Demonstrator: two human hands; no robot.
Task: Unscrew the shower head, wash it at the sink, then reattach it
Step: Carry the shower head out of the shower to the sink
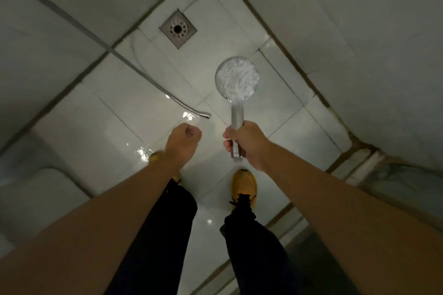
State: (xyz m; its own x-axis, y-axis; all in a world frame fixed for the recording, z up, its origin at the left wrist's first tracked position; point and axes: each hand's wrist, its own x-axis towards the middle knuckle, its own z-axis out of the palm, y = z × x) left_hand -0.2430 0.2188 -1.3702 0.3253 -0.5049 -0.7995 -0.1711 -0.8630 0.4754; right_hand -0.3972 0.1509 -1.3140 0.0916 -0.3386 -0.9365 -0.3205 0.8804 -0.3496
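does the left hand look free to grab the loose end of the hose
Probably yes. The left hand holds nothing and hovers just short of the hose end, with nothing between them. The right hand holds the shower head off to the side.

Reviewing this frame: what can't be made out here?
Head view only:
- Shower head handle's middle: covered by the right hand.
- Left hand: curled fingers face away, so any contents are unseen.
- Hose: upper end cut off by the frame's left edge.
- Left shoe: mostly behind the left forearm.
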